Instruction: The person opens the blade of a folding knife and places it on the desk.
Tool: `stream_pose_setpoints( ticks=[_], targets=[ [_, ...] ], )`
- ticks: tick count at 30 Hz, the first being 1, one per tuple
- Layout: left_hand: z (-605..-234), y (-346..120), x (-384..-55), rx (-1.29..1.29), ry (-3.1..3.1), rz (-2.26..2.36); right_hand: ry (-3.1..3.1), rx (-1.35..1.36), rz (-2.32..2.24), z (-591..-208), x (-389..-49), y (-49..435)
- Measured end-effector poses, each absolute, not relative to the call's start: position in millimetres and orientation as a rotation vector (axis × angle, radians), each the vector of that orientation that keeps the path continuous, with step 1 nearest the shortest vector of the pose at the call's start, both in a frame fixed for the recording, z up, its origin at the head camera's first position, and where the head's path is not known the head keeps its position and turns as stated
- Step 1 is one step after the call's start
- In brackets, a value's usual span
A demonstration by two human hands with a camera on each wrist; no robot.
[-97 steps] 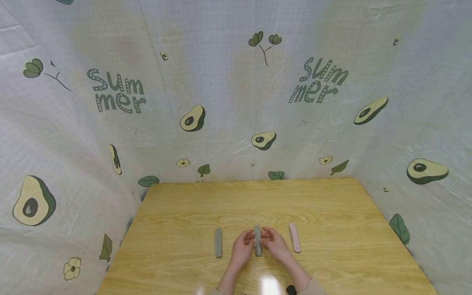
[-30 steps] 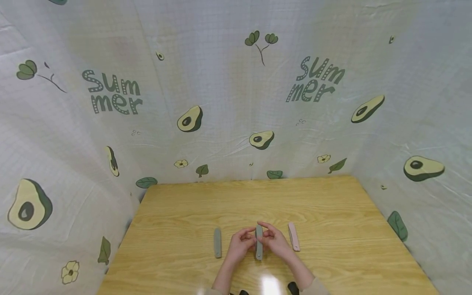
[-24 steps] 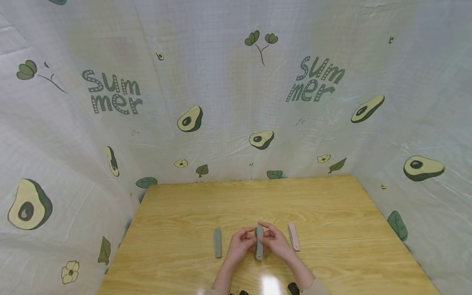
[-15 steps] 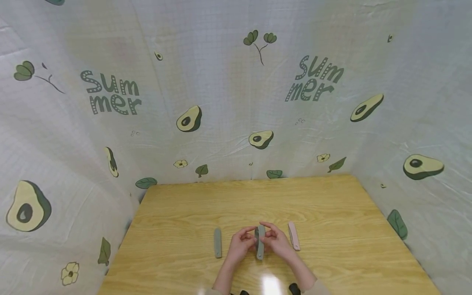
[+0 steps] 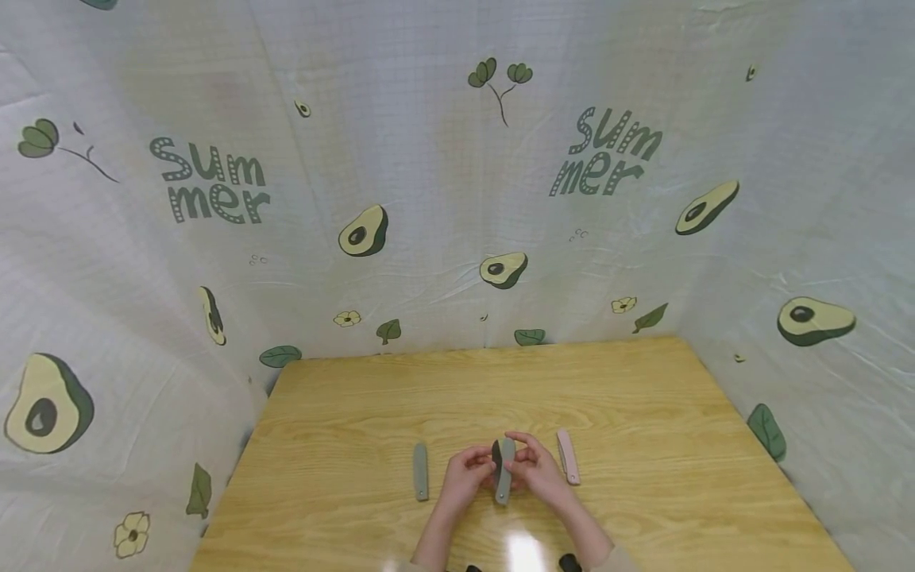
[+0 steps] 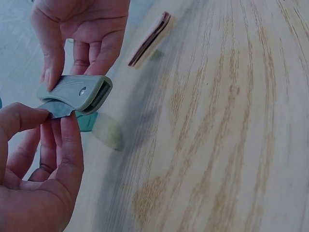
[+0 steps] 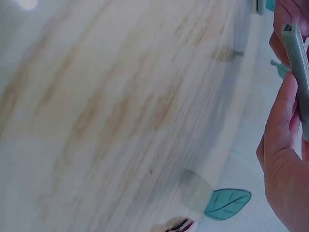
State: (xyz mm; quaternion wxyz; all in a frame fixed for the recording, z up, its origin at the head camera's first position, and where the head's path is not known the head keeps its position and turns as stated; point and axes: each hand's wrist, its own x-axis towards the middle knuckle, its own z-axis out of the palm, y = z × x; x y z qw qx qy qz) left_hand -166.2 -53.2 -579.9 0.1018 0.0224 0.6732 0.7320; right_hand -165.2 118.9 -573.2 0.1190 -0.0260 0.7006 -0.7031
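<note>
A grey-green folding knife [image 5: 506, 474] is held between the hands above the table, its blade [image 6: 62, 110] partly swung out of the handle on the left. My left hand [image 5: 465, 479] pinches the blade between thumb and fingers. With thumb on one face and fingers behind, my right hand [image 5: 539, 470] grips the handle [image 6: 79, 91]. The handle also shows at the right edge of the right wrist view. To the left lies another grey-green folding knife [image 5: 421, 472], folded; to the right lies a folded pink folding knife [image 5: 568, 457].
The wooden table [image 5: 643, 421] is enclosed at the back and sides by a pale cloth [image 5: 429, 159] printed with avocados, leaves and lettering. Bare wood extends beyond and beside the hands. Dark objects [image 5: 569, 562] show at the wrists.
Since 3.2 s ago both hands have taken firmer hold of the middle knife and turned it. Over the last second its blade has swung out leftward, and the handle has tilted slightly right.
</note>
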Motion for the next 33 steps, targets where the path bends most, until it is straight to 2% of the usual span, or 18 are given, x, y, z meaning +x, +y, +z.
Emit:
stream_pose_setpoints(
  ticks=[9, 33],
  targets=[
    [-607, -53, -175, 0.044, 2.01, 2.141, 2.056, -0.046, -2.055, -583, -166, 119],
    [-605, -53, -171, -0.103, 1.965, 2.233, 2.017, 0.075, -2.154, -582, -163, 118]
  ],
)
